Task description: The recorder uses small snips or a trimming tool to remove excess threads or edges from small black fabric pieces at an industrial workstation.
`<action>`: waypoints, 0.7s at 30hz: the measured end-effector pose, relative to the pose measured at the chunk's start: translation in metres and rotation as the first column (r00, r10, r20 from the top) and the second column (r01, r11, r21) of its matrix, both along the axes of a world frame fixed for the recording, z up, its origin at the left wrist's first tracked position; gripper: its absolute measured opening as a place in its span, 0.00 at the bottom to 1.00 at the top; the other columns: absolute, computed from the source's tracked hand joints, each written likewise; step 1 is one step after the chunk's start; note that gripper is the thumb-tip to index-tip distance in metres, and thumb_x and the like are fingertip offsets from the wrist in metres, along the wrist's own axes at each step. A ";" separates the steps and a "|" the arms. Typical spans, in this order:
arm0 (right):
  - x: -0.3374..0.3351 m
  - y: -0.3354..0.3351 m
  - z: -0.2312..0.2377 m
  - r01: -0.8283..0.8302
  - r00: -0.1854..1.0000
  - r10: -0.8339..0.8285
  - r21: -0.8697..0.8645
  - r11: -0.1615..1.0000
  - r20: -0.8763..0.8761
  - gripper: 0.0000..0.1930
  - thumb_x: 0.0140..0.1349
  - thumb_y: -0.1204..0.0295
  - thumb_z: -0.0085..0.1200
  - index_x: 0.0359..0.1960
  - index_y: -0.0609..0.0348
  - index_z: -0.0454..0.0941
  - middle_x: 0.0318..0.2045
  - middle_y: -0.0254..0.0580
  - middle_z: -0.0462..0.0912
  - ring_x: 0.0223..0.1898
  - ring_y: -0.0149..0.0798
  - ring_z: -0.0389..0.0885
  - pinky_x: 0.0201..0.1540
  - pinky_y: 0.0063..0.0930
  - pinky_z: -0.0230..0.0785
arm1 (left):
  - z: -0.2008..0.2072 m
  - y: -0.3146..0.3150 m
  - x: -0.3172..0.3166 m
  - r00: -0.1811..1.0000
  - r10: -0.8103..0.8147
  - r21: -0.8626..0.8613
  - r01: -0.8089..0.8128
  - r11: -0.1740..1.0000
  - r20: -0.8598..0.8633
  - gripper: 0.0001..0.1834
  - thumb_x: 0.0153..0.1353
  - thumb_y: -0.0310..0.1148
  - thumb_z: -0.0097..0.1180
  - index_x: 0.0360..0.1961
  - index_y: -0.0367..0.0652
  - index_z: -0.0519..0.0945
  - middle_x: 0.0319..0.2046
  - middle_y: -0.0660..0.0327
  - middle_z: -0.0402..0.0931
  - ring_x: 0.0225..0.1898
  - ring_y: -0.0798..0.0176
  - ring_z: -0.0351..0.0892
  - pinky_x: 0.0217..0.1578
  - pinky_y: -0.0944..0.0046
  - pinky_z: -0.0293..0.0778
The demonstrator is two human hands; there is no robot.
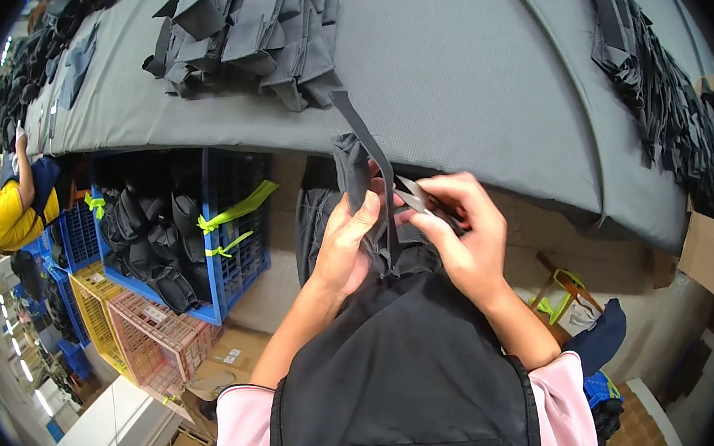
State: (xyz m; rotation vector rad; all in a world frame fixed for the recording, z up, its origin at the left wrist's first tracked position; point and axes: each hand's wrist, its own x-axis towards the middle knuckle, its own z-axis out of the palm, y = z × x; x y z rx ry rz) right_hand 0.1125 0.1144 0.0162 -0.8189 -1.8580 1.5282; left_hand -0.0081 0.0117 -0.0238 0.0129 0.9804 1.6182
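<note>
L hand (345, 243) closed round dark fabric piece (353, 167) w/ webbing strap (372, 144), held up at edge of grey table (471, 80), R hand (462, 232) gripping thread snips (414, 196), blades at strap, black fabric pile (256, 19) on table, blue crate (230, 220) below.

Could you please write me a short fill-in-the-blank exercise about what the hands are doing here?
1. The right hand holds small metal ____ at the dark strap.
2. The left hand pinches the black ____ piece.
3. The crate of dark parts under the table is coloured ____.
Missing words: snips; fabric; blue
</note>
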 end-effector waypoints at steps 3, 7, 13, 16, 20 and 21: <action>-0.004 -0.008 -0.023 -0.072 0.996 0.050 -0.360 0.930 -0.070 0.13 0.55 0.82 0.57 0.42 0.65 0.74 0.35 0.36 0.77 0.36 0.27 0.77 0.40 0.21 0.70 | 0.006 0.005 -0.002 0.999 0.004 -0.026 -0.005 1.000 -0.032 0.24 0.66 0.44 0.50 0.54 0.36 0.68 0.42 0.59 0.74 0.42 0.64 0.74 0.50 0.60 0.72; 0.003 -0.020 -0.020 -0.072 0.997 0.047 -0.464 0.883 -0.064 0.13 0.54 0.81 0.58 0.42 0.65 0.74 0.35 0.37 0.75 0.35 0.25 0.76 0.34 0.19 0.70 | 0.004 0.003 -0.009 0.999 -0.022 0.064 0.021 0.998 0.023 0.25 0.66 0.47 0.48 0.51 0.33 0.70 0.42 0.53 0.77 0.42 0.61 0.77 0.49 0.61 0.73; 0.023 -0.019 -0.016 -0.061 0.987 0.046 0.097 0.993 0.154 0.13 0.49 0.79 0.62 0.38 0.63 0.77 0.31 0.39 0.72 0.29 0.31 0.74 0.30 0.21 0.70 | 0.002 0.007 -0.010 0.998 0.023 0.105 -0.029 0.994 0.053 0.26 0.68 0.45 0.44 0.55 0.31 0.67 0.50 0.45 0.73 0.49 0.51 0.77 0.50 0.54 0.75; 0.023 -0.016 -0.017 -0.076 0.986 0.041 0.215 0.974 0.161 0.13 0.47 0.78 0.63 0.36 0.62 0.78 0.29 0.39 0.72 0.26 0.34 0.74 0.28 0.23 0.69 | 0.004 0.010 -0.010 1.000 0.000 0.102 0.000 0.995 0.002 0.26 0.68 0.44 0.43 0.56 0.30 0.66 0.53 0.44 0.71 0.51 0.50 0.76 0.51 0.53 0.74; 0.012 -0.012 -0.016 -0.088 0.990 0.059 0.232 0.969 0.129 0.14 0.44 0.81 0.63 0.36 0.63 0.79 0.26 0.40 0.71 0.24 0.33 0.71 0.26 0.24 0.66 | 0.007 0.008 -0.007 1.000 -0.026 0.142 0.027 0.989 -0.010 0.25 0.69 0.42 0.42 0.56 0.30 0.66 0.54 0.46 0.70 0.53 0.52 0.74 0.54 0.54 0.71; 0.011 -0.011 -0.016 -0.104 0.989 0.068 0.289 0.952 0.134 0.14 0.44 0.81 0.64 0.36 0.63 0.79 0.26 0.40 0.72 0.23 0.34 0.72 0.26 0.25 0.67 | 0.007 0.008 -0.007 0.999 -0.029 0.145 0.033 0.989 -0.026 0.24 0.69 0.41 0.40 0.57 0.31 0.65 0.55 0.44 0.69 0.54 0.50 0.73 0.55 0.53 0.71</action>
